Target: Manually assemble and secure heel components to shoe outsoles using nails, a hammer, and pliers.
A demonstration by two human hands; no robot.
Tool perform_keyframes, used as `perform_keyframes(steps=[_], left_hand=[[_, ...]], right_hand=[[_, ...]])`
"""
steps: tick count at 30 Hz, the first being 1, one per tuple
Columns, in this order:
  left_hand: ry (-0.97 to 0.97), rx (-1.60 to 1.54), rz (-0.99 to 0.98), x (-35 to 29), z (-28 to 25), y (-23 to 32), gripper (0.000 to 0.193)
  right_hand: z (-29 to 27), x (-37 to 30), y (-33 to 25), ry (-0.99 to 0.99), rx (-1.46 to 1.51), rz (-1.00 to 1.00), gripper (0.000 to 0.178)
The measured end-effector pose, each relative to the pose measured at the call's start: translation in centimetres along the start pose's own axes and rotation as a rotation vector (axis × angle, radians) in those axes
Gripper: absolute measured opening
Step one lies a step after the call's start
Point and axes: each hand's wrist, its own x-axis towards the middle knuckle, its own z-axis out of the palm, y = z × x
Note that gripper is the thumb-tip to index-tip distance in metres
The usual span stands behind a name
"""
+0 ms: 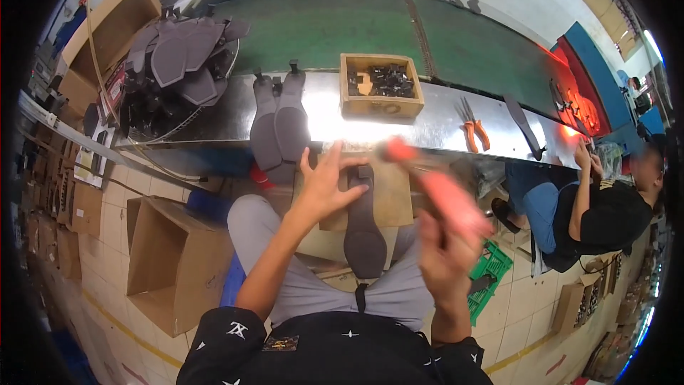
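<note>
A dark grey shoe-sole-shaped piece (365,242) lies lengthwise before me, its wide end toward my lap and its narrow end on a tan board (395,196). Over that narrow end is my left hand (324,187), fingers spread; the thumb touches the piece and the index finger reaches past its tip. A small black part (363,171) sits at the tip between thumb and index finger. My right hand (443,257) is closed round a red-handled hammer (449,199), raised and smeared by motion. Its blurred head is just right of the narrow end.
On the metal ledge stand a wooden box (381,107) of small black parts, two sole pieces (279,121) and orange-handled pliers (473,132). A heap of soles (182,50) lies left, beside the green conveyor (313,28). A co-worker (605,207) sits right; a cardboard box (167,264) stands left.
</note>
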Motion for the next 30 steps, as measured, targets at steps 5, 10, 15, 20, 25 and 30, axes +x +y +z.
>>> perform_keyframes(steps=[5, 10, 15, 20, 25, 30], left_hand=[[0.054, 0.012, 0.022, 0.1, -0.1, 1.2, 0.035], [0.126, 0.108, 0.164, 0.5, -0.3, 1.2, 0.027], [-0.199, -0.542, 0.139, -4.3, -3.6, 5.4, 0.018], [-0.354, -0.744, 0.026, -7.4, -6.1, 9.2, 0.025], [-0.502, -1.128, -0.136, -8.9, -6.2, 9.8, 0.024], [-0.865, -1.389, -0.171, -8.7, -6.5, 10.5, 0.027]], right_hand=[[1.2, -2.4, 1.2, -0.054, -0.048, 0.157, 0.033], [-0.1, -2.3, 3.4, 0.117, 0.038, 0.297, 0.03], [2.5, -1.9, 7.0, -0.136, -0.057, 0.245, 0.039], [4.6, -3.6, 7.7, -0.451, -0.286, 0.114, 0.036], [0.8, -0.6, 4.5, -0.617, 0.348, -0.009, 0.033], [-0.5, 0.4, 3.1, -0.895, 0.818, 0.002, 0.033]])
